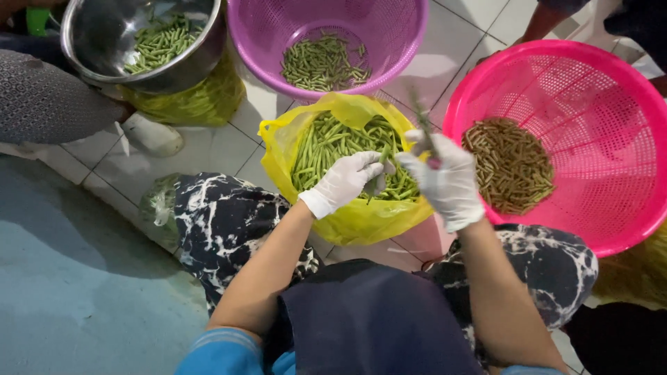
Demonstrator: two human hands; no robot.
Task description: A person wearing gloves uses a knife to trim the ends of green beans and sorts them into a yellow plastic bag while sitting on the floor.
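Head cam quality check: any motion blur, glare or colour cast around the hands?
Head view: the right hand and the thin green bean it holds are smeared by motion; the left hand is sharper. Metal bowl shows soft glare on its inner wall. Pink basket looks oversaturated and casts a pinkish tint on nearby tiles. Light is even, shadows soft.

A: Where is there room to pass?
B: Bare tiled floor [229,149] left of the yellow bag [361,215].
A: What blocks the way?
B: The purple basket [278,42] ahead, the pink basket [611,139] right, the steel bowl [194,59] far left.
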